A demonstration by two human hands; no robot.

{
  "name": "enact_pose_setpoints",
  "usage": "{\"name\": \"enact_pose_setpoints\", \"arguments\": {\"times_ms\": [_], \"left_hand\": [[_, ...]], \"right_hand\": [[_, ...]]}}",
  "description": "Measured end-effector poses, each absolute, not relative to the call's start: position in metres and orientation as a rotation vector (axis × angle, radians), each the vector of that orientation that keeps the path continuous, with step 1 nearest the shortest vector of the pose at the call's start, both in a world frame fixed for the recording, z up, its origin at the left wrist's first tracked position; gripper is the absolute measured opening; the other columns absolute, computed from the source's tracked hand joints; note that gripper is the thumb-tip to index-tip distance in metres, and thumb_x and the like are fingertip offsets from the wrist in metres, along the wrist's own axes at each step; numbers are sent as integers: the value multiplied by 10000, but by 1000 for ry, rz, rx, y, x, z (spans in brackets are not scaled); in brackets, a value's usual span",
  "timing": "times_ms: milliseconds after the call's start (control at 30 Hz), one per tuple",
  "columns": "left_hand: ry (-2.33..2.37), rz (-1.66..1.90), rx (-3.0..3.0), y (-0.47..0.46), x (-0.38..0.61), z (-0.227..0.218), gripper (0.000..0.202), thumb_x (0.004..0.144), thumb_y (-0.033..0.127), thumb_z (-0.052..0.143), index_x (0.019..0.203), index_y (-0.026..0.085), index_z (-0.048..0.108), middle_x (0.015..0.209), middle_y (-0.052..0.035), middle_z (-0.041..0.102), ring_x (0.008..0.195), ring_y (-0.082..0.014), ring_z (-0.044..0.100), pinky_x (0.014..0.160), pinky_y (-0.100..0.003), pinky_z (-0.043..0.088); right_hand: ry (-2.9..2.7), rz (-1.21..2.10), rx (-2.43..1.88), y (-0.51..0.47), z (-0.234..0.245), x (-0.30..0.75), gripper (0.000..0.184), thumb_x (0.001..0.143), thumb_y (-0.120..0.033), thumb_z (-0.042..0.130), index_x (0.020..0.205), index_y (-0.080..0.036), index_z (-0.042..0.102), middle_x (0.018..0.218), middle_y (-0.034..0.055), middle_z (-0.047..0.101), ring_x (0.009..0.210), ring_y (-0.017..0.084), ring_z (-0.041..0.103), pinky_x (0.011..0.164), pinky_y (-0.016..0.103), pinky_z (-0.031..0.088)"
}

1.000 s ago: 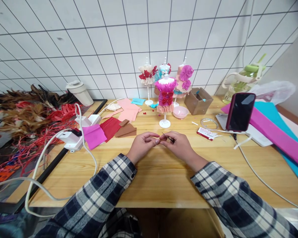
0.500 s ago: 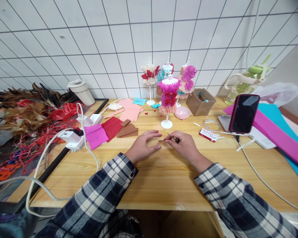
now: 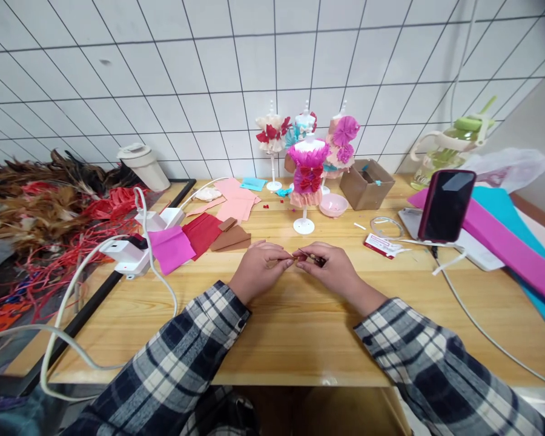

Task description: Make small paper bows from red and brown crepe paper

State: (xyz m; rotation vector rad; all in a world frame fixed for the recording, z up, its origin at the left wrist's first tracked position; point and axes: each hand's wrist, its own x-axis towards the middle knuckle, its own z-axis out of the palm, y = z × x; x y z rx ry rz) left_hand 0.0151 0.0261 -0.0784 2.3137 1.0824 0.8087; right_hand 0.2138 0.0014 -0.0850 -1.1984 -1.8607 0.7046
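Note:
My left hand point(image 3: 261, 269) is closed, with thumb and fingers pinched at the edge of a small piece of brown paper point(image 3: 296, 257). Opposite it, my right hand point(image 3: 329, 269) grips a small dark-handled tool point(image 3: 317, 260), perhaps scissors, partly hidden by the fingers. Its fingertips also meet the brown paper, and both hands nearly touch above the table. Behind them stands a small white dress form point(image 3: 309, 175) in a magenta, red and peach paper dress. Folded brown paper point(image 3: 231, 237) lies left of it, beside red paper point(image 3: 201, 235) and magenta paper point(image 3: 170, 249).
Several other dressed forms point(image 3: 272, 136) stand near the tiled wall. A pink bowl point(image 3: 333, 206), a cardboard box point(image 3: 366, 192) and a phone point(image 3: 447, 206) are to the right. White cables point(image 3: 152, 242) and a power strip point(image 3: 129, 257) lie left, near feathers point(image 3: 49, 212).
My left hand has moved from open fingers to a pinch on the small brown paper. The right hand stays nearly in place with the tool. The view has shifted slightly.

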Motion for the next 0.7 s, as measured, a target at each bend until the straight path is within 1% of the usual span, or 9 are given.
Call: {"name": "enact_pose_setpoints", "arguments": {"times_ms": [100,233,367,500,600,667,700], "left_hand": [[1063,800,2265,24,18,-80,215,830,373,583,899,241,737,917,-60,742,877,-211,653,926,-369,398],[1120,814,2202,20,21,-81,234,819,378,586,975,256,712,1009,-49,728,944,-216,647,1027,-404,327],[1170,793,2204,19,21,-79,186,823,350,576,903,254,714,990,-30,731,945,-205,651,1068,-447,274],[1173,809,2198,17,21,-77,181,812,349,592,912,257,712,986,-35,733,940,-209,653,1078,-481,248],[1160,821,2215,16,21,-75,171,816,337,586,884,258,721,949,-36,739,926,-207,653,1091,-481,231],[1155,841,2184,16,21,-75,169,814,337,587,862,255,727,926,-33,742,902,-203,657,1098,-473,229],[1153,865,2137,17,21,-75,170,809,343,595,851,249,730,914,-35,743,887,-204,659,1090,-463,254]], "right_hand": [[-1852,686,-1212,1,-84,213,145,795,-323,633,851,-216,713,789,38,678,705,153,585,646,273,436],[-1836,659,-1230,1,-84,212,134,798,-315,623,825,-213,704,775,33,667,703,154,579,644,274,433],[-1835,635,-1248,0,-85,210,126,798,-316,622,811,-214,695,770,27,663,709,153,580,657,269,434],[-1809,644,-1286,-1,-85,206,119,802,-299,606,812,-209,682,780,24,665,724,153,585,670,266,435],[-1796,658,-1304,-2,-84,204,112,793,-297,607,797,-206,673,778,19,659,726,152,578,670,263,430],[-1760,668,-1325,-3,-83,204,129,794,-321,607,811,-203,655,748,5,639,674,139,555,636,253,417],[-1732,671,-1337,-4,-83,204,154,802,-349,599,825,-201,634,717,-5,617,635,131,534,607,248,405]]}}
